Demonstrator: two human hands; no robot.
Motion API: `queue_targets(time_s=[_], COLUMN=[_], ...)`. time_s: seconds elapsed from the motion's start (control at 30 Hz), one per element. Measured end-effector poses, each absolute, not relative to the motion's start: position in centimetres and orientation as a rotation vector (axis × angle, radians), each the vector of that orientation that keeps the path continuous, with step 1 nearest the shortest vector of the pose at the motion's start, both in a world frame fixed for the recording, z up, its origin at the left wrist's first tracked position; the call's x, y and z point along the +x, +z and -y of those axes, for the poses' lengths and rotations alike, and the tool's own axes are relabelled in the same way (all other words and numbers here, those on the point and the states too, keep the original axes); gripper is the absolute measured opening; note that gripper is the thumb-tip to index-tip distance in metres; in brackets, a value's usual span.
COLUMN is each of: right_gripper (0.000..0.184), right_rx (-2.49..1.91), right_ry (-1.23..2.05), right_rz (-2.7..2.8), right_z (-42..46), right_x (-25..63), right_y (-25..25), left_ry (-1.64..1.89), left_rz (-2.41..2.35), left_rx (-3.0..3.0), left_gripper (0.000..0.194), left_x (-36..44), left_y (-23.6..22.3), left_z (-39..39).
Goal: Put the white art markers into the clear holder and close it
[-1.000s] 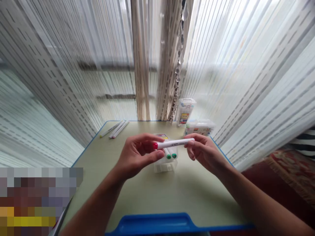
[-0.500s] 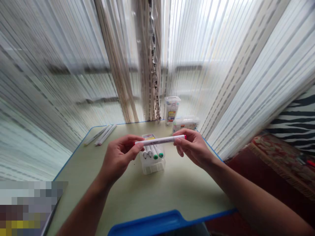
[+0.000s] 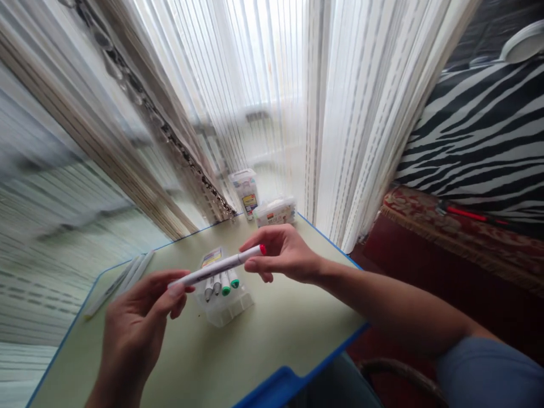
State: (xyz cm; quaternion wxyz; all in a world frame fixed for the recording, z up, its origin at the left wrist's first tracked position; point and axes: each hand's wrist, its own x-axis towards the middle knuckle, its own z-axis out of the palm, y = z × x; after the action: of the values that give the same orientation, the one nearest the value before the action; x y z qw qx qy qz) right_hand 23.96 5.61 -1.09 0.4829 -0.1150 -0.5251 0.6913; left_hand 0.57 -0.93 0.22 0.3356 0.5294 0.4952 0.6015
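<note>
A white marker [image 3: 221,266] with a red end is held level above the table, slightly tilted up to the right. My left hand [image 3: 138,317] pinches its left end between thumb and fingers. Near the red end, my right hand [image 3: 284,252] grips it the same way. Below the marker lies a clear plastic case [image 3: 229,309] with several markers on it, two showing grey tips and two showing green ends [image 3: 226,290]. The marker hides part of the case.
Other white markers [image 3: 138,269] lie at the table's left. An upright clear box [image 3: 245,192] and a low clear box [image 3: 276,212] stand at the far edge by the string curtains [image 3: 272,73]. The pale table [image 3: 280,328] has a blue rim.
The view has turned right and tilted, so the table and case appear further left. Both hands still hold the marker; its red right end now sits higher than its left.
</note>
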Motion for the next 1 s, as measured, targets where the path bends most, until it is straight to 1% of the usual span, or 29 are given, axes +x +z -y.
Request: queue_targets(time_s=[0.13, 0.27, 0.37, 0.67, 0.83, 1.0], right_gripper=[0.032, 0.024, 0.021, 0.023, 0.022, 0.026], right_rx=[-0.298, -0.364, -0.402, -0.476, -0.5, -0.621], right_ry=[1.649, 1.567, 1.54, 1.498, 1.482, 1.527], right_rz=[1.277, 1.284, 1.309, 1.364, 1.406, 1.495], right_z=[-5.7, -5.7, -5.7, -5.3, -5.6, -6.4], right_x=[24.0, 24.1, 24.2, 24.1, 24.3, 24.7], right_y=[-1.1, -1.2, -1.3, -1.4, -1.8, -2.5], left_ry=[1.59, 1.552, 1.517, 1.474, 1.545, 1.558], left_rz=[-1.321, -1.349, -1.302, -1.284, -1.174, -1.062], left_rx=[1.369, 1.452, 1.533, 1.668, 1.642, 1.601], left_gripper=[0.013, 0.018, 0.018, 0.01, 0.013, 0.02], left_x=[0.6, 0.2, -0.2, 0.2, 0.6, 1.0], left_y=[0.2, -0.1, -0.3, 0.4, 0.6, 0.2], left_z=[1.0, 0.9, 0.8, 0.8, 1.2, 1.6])
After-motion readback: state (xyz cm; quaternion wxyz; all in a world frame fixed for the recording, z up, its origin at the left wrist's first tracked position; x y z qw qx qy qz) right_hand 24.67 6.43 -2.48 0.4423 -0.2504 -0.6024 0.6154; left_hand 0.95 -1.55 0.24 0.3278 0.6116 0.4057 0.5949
